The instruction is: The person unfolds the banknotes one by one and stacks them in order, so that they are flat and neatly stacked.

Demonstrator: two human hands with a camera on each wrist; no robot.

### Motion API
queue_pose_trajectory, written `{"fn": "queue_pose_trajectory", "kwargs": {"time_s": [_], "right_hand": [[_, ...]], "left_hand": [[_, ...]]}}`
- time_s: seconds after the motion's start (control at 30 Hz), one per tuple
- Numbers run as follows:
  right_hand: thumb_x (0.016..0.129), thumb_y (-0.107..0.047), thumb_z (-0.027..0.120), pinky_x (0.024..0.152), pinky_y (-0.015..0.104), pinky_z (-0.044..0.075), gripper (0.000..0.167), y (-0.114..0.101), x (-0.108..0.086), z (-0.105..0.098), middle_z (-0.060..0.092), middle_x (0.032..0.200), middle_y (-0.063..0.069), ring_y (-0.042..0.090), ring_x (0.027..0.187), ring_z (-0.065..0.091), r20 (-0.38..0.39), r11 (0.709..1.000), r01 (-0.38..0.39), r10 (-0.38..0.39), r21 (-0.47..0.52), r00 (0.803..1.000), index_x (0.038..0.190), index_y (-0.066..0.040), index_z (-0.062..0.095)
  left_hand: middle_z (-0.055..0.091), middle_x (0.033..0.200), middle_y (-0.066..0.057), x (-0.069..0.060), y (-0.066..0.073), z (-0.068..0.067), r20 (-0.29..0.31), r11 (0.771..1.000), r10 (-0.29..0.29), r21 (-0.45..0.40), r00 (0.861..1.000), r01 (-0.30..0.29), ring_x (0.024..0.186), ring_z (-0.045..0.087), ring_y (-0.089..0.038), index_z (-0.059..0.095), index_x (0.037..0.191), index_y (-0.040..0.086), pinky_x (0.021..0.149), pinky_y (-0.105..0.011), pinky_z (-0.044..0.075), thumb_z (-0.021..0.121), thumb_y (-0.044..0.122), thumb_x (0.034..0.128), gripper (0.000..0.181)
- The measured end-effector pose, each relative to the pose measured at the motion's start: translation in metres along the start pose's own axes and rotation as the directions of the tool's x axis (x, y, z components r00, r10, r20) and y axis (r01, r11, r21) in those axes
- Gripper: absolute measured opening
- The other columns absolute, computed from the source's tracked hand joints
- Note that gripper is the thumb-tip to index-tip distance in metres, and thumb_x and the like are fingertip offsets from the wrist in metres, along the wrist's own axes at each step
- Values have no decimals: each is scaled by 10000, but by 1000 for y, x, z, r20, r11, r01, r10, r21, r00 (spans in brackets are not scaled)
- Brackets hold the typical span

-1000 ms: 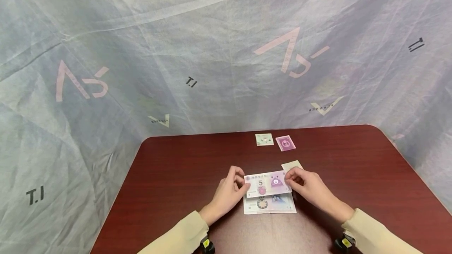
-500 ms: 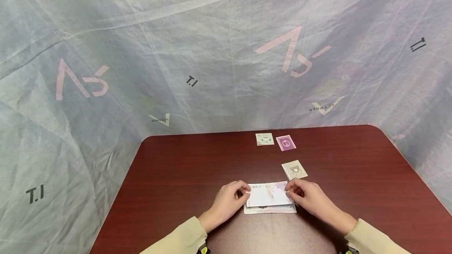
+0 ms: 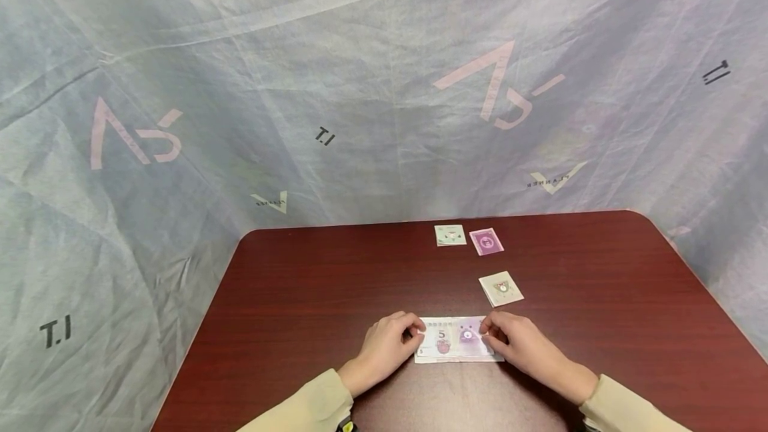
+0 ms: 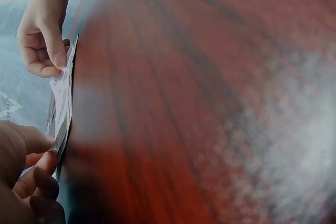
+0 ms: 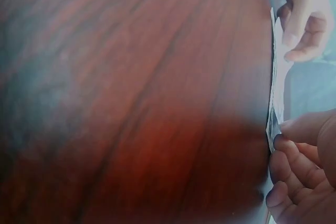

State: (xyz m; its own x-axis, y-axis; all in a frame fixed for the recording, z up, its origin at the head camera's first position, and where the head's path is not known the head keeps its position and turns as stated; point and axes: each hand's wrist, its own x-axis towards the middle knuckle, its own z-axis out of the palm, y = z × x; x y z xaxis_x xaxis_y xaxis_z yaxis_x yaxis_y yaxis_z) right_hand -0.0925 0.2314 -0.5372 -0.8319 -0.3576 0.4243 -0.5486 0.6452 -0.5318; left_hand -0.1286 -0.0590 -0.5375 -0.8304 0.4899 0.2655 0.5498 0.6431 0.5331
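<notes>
A purple play banknote (image 3: 451,342) marked 5 lies over a slightly larger note, whose pale edge (image 3: 459,360) shows along the near side. My left hand (image 3: 387,347) pinches the purple note's left end between thumb and fingers. At the other end, my right hand (image 3: 528,347) pinches it the same way. Both wrist views show the paper almost edge-on, low over the table; the left wrist view has the banknote (image 4: 64,95) between the two hands, and in the right wrist view the banknote (image 5: 280,77) runs upright along the right side.
Just beyond the right hand lies a folded cream note (image 3: 501,289). Farther back are a folded green note (image 3: 450,235) and a folded purple note (image 3: 487,241). All rest on the dark red table (image 3: 312,285), with a grey cloth (image 3: 372,85) hanging behind it.
Both hands have lowered the purple banknote toward me and down onto the larger note, covering most of it. The cream folded note, partly hidden before, is now fully visible.
</notes>
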Motion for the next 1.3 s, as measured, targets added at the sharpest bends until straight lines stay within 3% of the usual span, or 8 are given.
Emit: {"fn": "queue_pose_trajectory", "kwargs": {"time_s": [0.37, 0.63, 0.97, 1.13, 1.3], "right_hand": [[824, 33, 806, 608, 213, 456, 257, -1, -3, -2, 564, 818, -175, -46, 744, 482, 24, 994, 43, -41, -103, 999, 913, -165, 668], [732, -52, 874, 643, 272, 467, 289, -2, -5, -4, 591, 813, -155, 44, 750, 527, -33, 932, 161, -182, -324, 983, 893, -201, 686], [709, -182, 915, 651, 326, 427, 343, 5, -7, -8, 603, 875, -123, 97, 785, 503, -26, 921, 188, -210, -342, 977, 999, -241, 741], [698, -204, 920, 659, 328, 421, 377, 10, -10, -8, 600, 923, -121, 95, 808, 492, -8, 918, 220, -236, -331, 972, 1028, -253, 744], [698, -218, 922, 667, 329, 424, 389, 13, -9, -9, 610, 943, -108, 97, 821, 496, 8, 912, 239, -251, -334, 968, 1038, -251, 736]], "left_hand": [[609, 858, 153, -1, -2, 6, 0, 998, 29, 53, 1000, -29, 726, 541, 32, 751, 953, 250, 598, -195, 431, 793, 165, 876, 122], [625, 920, 134, 2, 1, 6, 34, 994, 40, 101, 999, -43, 778, 554, 5, 764, 982, 256, 604, -203, 431, 804, 210, 887, 113], [634, 849, 135, 9, -4, -3, 53, 997, 58, 42, 997, -60, 759, 577, 17, 773, 925, 248, 625, -177, 435, 819, 191, 866, 94], [625, 817, 160, 25, -11, -9, 94, 993, 90, 62, 992, -96, 710, 550, 39, 791, 892, 262, 602, -173, 428, 801, 225, 898, 40], [625, 831, 158, 61, -16, -18, 120, 991, 72, 100, 990, -84, 716, 555, 24, 803, 929, 262, 607, -212, 449, 800, 282, 914, 25]]}}
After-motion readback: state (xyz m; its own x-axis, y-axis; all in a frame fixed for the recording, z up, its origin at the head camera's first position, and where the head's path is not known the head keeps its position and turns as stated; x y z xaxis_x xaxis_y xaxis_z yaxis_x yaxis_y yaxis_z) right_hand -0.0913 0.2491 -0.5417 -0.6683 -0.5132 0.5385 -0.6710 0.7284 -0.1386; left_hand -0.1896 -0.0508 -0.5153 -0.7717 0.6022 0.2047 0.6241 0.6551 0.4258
